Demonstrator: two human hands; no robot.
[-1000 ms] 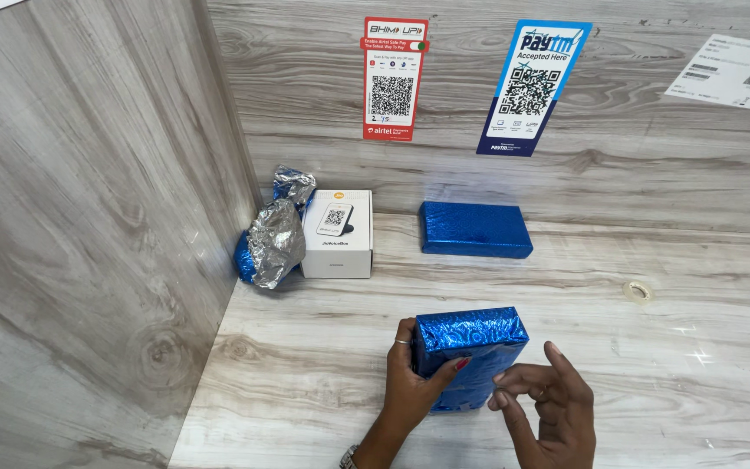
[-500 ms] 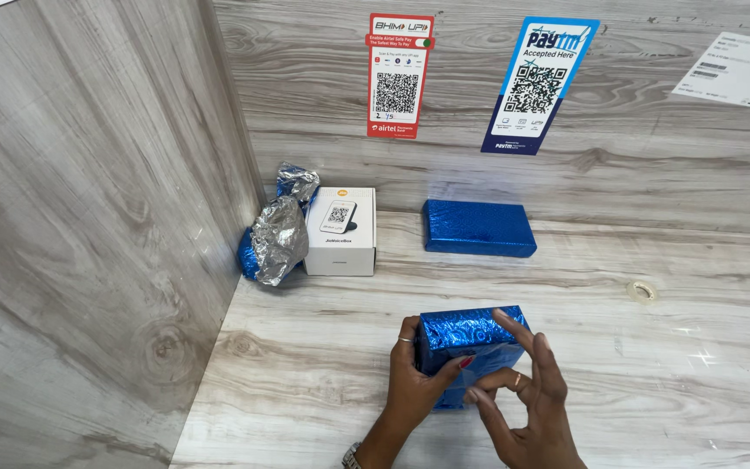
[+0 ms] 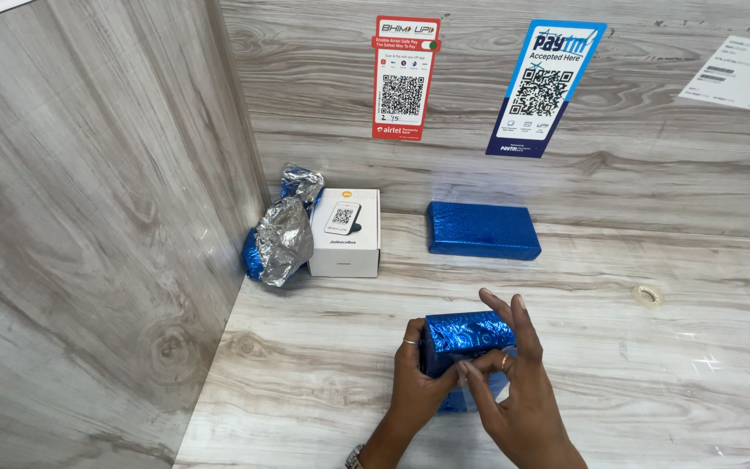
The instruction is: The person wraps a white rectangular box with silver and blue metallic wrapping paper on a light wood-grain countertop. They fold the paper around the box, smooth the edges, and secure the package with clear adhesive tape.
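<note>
A small box wrapped in shiny blue paper [image 3: 466, 334] sits on the wood-grain counter near its front edge. My left hand [image 3: 414, 378] grips its left end, thumb up against the side. Over the near right corner lies my right hand [image 3: 514, 395], fingers pinching at the wrapping there while the other fingers spread upward. Part of the wrapped box is hidden under both hands.
A second blue-wrapped box [image 3: 483, 230] lies further back. A white carton [image 3: 346, 232] and a crumpled wad of silver and blue foil [image 3: 281, 234] sit in the left corner. A clear tape roll [image 3: 648, 296] lies at right. Three printed cards hang on the back wall.
My right hand has moved in from the right onto the box's near corner. The box has turned so less of its top shows. My left hand has kept its grip.
</note>
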